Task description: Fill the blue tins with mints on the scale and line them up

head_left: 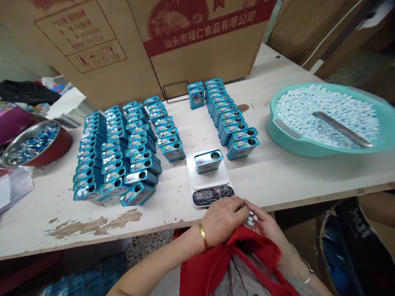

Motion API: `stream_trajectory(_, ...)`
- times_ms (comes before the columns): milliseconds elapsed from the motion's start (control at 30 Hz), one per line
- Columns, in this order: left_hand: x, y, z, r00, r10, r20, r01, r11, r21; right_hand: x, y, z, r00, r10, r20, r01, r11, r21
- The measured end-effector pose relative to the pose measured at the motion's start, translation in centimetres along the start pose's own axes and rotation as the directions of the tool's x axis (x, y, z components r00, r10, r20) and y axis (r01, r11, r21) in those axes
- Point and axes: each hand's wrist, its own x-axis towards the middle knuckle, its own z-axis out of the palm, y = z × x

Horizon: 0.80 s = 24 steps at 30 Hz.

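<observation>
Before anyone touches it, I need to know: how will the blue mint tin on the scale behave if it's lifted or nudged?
The blue mint tin looks like thin, stiff metal, so it is probably light and unlikely to flex. Its flat, boxy shape on the white scale platform suggests it would slide rather than roll. Its round top hole might spill any contents if tilted, though I can't see inside.
</observation>
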Motion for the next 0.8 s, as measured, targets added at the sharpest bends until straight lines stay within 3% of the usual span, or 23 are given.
stream_trajectory(167, -1.1, 0.0, -0.9, 0.996, -0.069, -0.057, 0.07, 0.997, 0.018, 0.4, 0.8, 0.7, 0.992, 0.11, 0.066, -0.118, 0.986, 0.119)
stream_trajectory(300, -0.7, -0.6, -3.6, 0.984, -0.099, -0.146, 0.091, 0.994, -0.058, 0.3, 0.6, 1.8, 0.987, 0.105, 0.126, -0.122, 0.983, 0.138)
stream_trajectory(367, 0.3, -1.7, -5.6, 0.947, -0.152, -0.282, 0.137, 0.988, -0.069, 0.3, 0.1, 2.0, 0.993, 0.063, 0.097, -0.073, 0.992, 0.104)
stream_trajectory(467, 2.3, -4.2, -8.0, 0.856, -0.248, -0.453, 0.262, 0.965, -0.034, 0.4, -0.9, 1.7, 1.0, -0.003, 0.024, 0.002, 0.999, 0.048)
stream_trajectory(533, 3.2, -5.8, -8.9, 0.867, -0.285, -0.409, 0.327, 0.944, 0.035, 0.7, -1.6, 1.2, 0.999, -0.045, 0.001, 0.045, 0.998, 0.047)
stream_trajectory(633, 3.5, -7.5, -9.4, 0.924, -0.326, -0.201, 0.36, 0.919, 0.161, 1.5, -2.8, 0.0, 0.993, -0.112, -0.029, 0.113, 0.992, 0.059)
stream_trajectory(700, 3.6, -8.4, -9.8, 0.935, -0.345, -0.076, 0.354, 0.912, 0.207, 2.5, -3.6, -0.9, 0.987, -0.149, -0.06, 0.152, 0.987, 0.057)
stream_trajectory(800, 4.9, -10.9, -10.9, 0.939, -0.342, -0.02, 0.336, 0.906, 0.26, 4.1, -4.5, -1.9, 0.981, -0.19, -0.039, 0.193, 0.979, 0.068)
